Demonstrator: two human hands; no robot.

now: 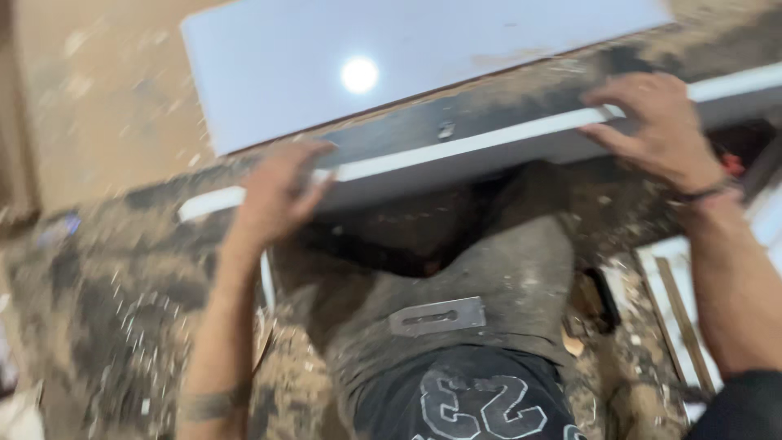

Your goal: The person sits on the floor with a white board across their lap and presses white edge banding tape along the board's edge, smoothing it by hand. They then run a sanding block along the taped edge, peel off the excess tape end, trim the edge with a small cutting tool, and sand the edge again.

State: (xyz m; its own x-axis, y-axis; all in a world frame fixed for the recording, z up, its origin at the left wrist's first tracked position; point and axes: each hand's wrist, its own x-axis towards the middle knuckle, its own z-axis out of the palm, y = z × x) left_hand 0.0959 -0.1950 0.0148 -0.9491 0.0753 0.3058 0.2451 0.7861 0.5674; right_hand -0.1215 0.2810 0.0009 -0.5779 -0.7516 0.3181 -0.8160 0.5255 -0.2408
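A large white laminated board [342, 57] lies tilted across the top of the view, its dark edge and a white edge strip [481, 138] facing me. My left hand [277, 191] grips the near edge of the board at its left end, fingers curled over the strip. On the right end of the same edge, my right hand [660, 122] presses with fingers over the top. The view is blurred by motion. A flat metal plane blade [437, 316] rests on my grey trouser leg [489, 277] below the board.
The floor [106, 285] around me is dark and speckled with sawdust and chips. White framed panels [676, 293] lie at the right. A beige wall or surface [98, 90] fills the upper left.
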